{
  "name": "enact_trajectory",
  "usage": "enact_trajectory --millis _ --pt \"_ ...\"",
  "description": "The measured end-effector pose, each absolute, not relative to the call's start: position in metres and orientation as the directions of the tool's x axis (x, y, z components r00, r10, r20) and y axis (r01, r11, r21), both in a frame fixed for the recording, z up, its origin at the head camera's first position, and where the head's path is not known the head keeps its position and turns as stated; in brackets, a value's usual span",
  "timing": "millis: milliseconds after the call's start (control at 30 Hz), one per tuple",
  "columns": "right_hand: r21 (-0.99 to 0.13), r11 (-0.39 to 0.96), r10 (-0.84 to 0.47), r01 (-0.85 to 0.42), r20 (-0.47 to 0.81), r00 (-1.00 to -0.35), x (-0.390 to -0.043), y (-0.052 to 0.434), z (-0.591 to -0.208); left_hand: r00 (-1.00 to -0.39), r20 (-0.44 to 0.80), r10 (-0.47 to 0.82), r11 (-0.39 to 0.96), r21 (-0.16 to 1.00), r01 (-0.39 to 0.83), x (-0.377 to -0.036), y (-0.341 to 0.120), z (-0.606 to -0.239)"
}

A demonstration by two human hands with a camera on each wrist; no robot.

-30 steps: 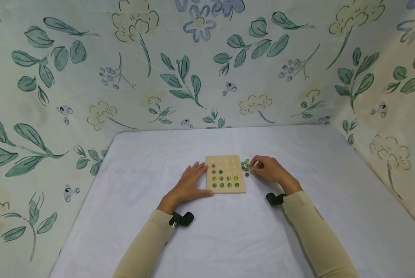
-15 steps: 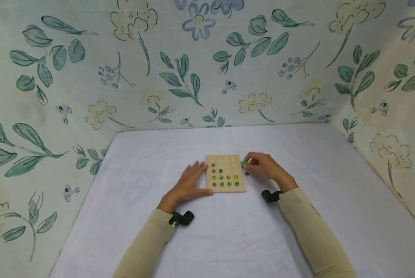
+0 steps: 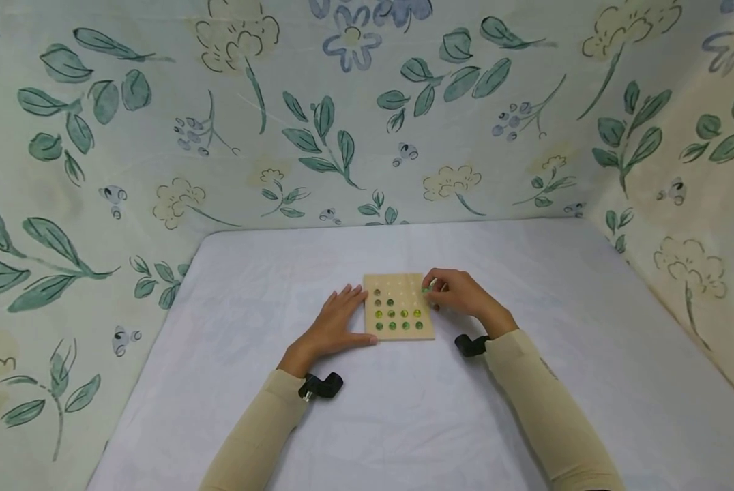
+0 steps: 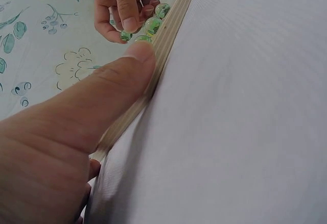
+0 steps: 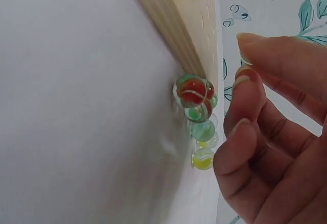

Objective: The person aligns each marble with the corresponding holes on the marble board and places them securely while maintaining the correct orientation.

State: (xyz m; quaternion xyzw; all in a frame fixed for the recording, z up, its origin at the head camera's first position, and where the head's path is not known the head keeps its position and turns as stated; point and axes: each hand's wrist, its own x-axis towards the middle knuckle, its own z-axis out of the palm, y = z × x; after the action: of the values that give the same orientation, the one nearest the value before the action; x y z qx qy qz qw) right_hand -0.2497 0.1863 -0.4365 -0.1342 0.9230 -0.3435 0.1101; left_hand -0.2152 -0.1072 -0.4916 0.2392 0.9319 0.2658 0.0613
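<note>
A square wooden board with rows of hollows lies flat on the white cloth. Several green, yellow and brownish glass marbles sit in its front rows and along its left side. My left hand rests at the board's left edge, fingers spread and thumb along the front corner. Over the board's right edge, my right hand pinches a small green marble between thumb and fingertips. Beneath that hand, loose marbles, one with red swirls, lie against the board's side; the head view mostly hides them.
White cloth covers the table around the board. Floral fabric stands behind the table and at both sides. Each wrist carries a small black camera, the left and the right.
My right hand has moved left from the loose marbles to the board's right edge, with a marble now in its fingertips. The left hand and board have stayed put.
</note>
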Motion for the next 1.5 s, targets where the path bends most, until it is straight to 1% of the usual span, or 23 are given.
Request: enact_trajectory --millis 500,767,1100,1500 --pt "-0.694 0.702 -0.355 -0.161 -0.144 -0.924 -0.250 0.172 -0.435 -0.878 0.013 0.478 0.744 0.525 0.413 -0.217 -0.108 -0.493" --pt "-0.680 0.710 -0.373 -0.180 -0.147 -0.916 -0.250 0.164 -0.437 -0.869 0.043 0.493 0.727 0.529 0.438 -0.218 -0.109 -0.496" --pt "-0.684 0.711 -0.379 -0.161 -0.180 -0.908 -0.251 0.153 -0.438 -0.870 0.024 0.493 0.730 0.533 0.428 -0.218 -0.110 -0.495" --pt "-0.677 0.703 -0.425 -0.216 -0.158 -0.891 -0.254 0.151 -0.445 -0.869 0.028 0.495 0.732 0.525 0.434 -0.219 -0.110 -0.495"
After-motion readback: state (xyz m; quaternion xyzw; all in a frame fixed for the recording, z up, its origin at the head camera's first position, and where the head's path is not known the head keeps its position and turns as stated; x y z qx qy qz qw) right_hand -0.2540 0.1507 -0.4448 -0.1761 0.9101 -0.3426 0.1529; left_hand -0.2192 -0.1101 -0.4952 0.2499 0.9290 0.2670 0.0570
